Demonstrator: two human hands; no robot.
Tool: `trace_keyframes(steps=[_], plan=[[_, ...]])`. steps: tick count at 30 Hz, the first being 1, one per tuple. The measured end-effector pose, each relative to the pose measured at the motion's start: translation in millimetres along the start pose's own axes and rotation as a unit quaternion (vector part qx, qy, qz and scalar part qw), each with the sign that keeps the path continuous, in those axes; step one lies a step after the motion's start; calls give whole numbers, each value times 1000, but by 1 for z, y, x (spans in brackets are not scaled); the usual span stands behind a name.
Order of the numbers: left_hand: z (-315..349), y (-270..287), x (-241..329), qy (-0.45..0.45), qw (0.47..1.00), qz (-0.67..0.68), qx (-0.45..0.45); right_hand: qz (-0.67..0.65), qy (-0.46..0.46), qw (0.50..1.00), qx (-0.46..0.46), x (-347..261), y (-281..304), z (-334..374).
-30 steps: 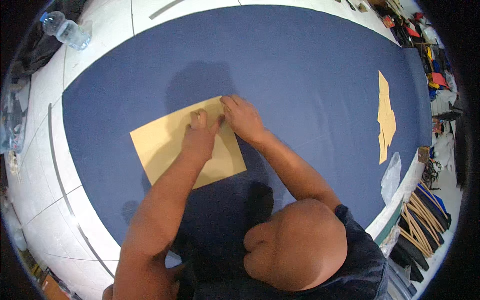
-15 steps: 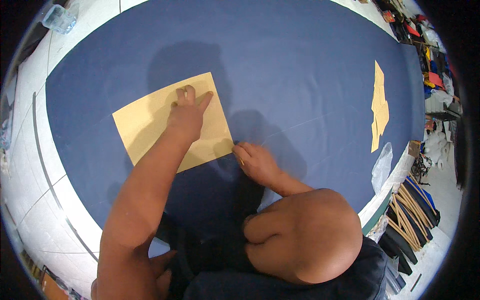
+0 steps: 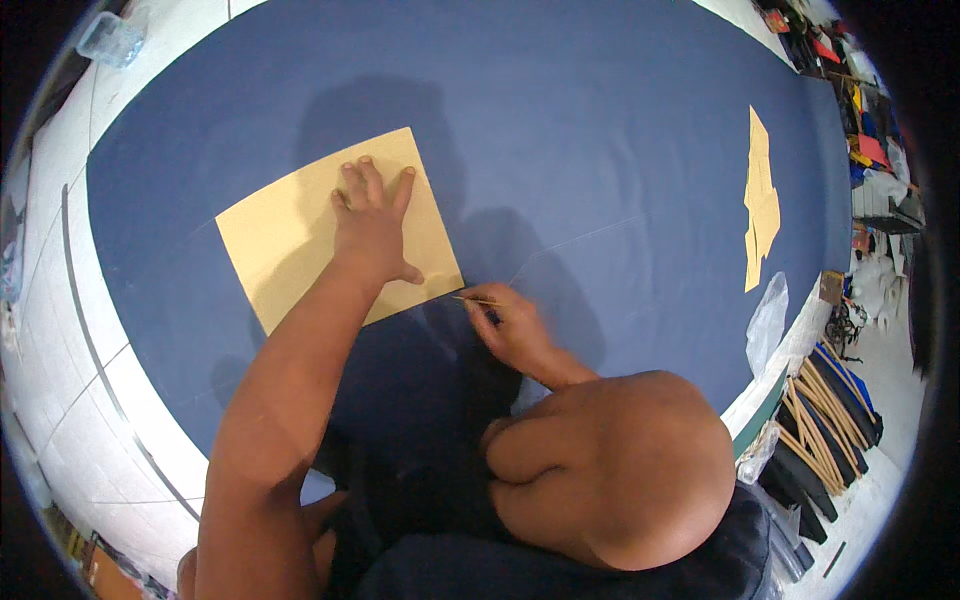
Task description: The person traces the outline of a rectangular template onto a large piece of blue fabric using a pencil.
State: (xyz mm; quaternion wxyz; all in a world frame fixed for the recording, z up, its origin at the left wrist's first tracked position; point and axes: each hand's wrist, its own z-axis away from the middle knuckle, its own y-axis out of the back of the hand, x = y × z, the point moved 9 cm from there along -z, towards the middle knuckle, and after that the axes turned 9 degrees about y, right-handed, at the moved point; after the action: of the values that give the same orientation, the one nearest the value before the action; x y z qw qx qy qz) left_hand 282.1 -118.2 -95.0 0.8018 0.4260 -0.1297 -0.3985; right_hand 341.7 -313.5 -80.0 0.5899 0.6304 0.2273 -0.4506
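Observation:
My left hand [image 3: 370, 225] lies flat on a yellow rectangular sheet of card [image 3: 285, 225], its fingers spread and the thumb near the sheet's lower edge. Beneath the sheet a wide dark blue cloth [image 3: 560, 120] is spread out. At the sheet's lower right corner, my right hand [image 3: 515, 325] pinches a thin pencil [image 3: 480, 301]. The pencil's tip points left, just below the card's edge. Faint pale lines [image 3: 590, 233] run across the cloth to the right of the sheet.
A narrow, irregular yellow card piece [image 3: 762, 205] lies on the cloth at the right, with a clear plastic bag [image 3: 768, 322] below it. Wooden sticks [image 3: 812, 430] are heaped beyond the cloth's edge. A transparent container [image 3: 112, 40] stands at the far left on white tiles [image 3: 60, 380].
My left hand has spread its fingers wider, with the thumb now showing. My right hand has turned, so the pencil lies across at the sheet's corner. The whole view has shifted slightly.

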Motion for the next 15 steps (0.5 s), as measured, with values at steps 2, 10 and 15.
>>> trace_keyframes(steps=[2, 10, 15], plan=[[-1, 0, 0, 4, 1000, -2, -14, -25, -4, 1000, -12, -3, -12, 0], [-4, -2, 5, 1, 1000, -13, -16, -12, 0, 1000, -14, 4, -28, -3], [-2, -1, 4, 6, 1000, -22, -11, 8, 17, 1000, -16, 1, -28, -8]])
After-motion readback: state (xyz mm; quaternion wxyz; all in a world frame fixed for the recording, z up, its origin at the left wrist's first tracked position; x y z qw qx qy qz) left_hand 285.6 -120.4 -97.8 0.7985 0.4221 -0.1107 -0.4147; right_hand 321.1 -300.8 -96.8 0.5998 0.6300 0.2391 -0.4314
